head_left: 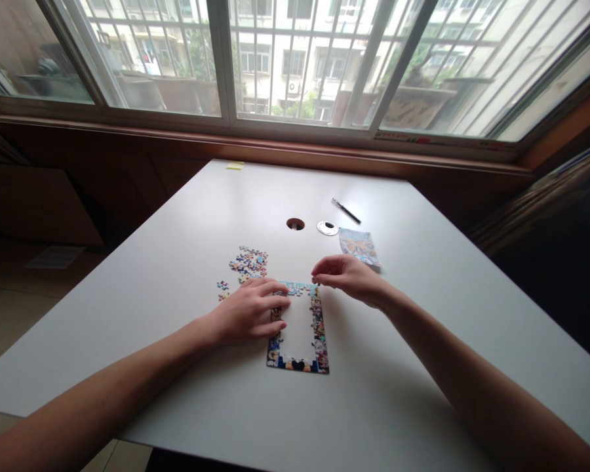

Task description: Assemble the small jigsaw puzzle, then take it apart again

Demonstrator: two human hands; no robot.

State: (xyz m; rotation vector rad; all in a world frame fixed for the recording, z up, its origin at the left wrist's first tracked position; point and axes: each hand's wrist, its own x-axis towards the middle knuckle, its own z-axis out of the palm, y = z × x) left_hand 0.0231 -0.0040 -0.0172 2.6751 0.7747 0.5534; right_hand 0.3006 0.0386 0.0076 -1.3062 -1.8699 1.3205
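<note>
A jigsaw puzzle frame (319, 341) of joined border pieces lies on the white table, its middle showing bare tabletop. My left hand (250, 308) rests flat over its left side with fingers spread, hiding part of that edge. At the upper right corner, my right hand (341, 275) pinches a small puzzle piece (315, 280), mostly covered by the fingertips. Loose puzzle pieces (250, 261) are heaped beyond my left hand, with a few more pieces (223, 286) apart to the left.
A picture packet (358, 246) lies beyond my right hand. Farther back are a black pen (347, 210), a round silver cover (327, 228) and a cable hole (295, 224). Yellow sticky notes (235, 166) are at the table's far edge, below the window.
</note>
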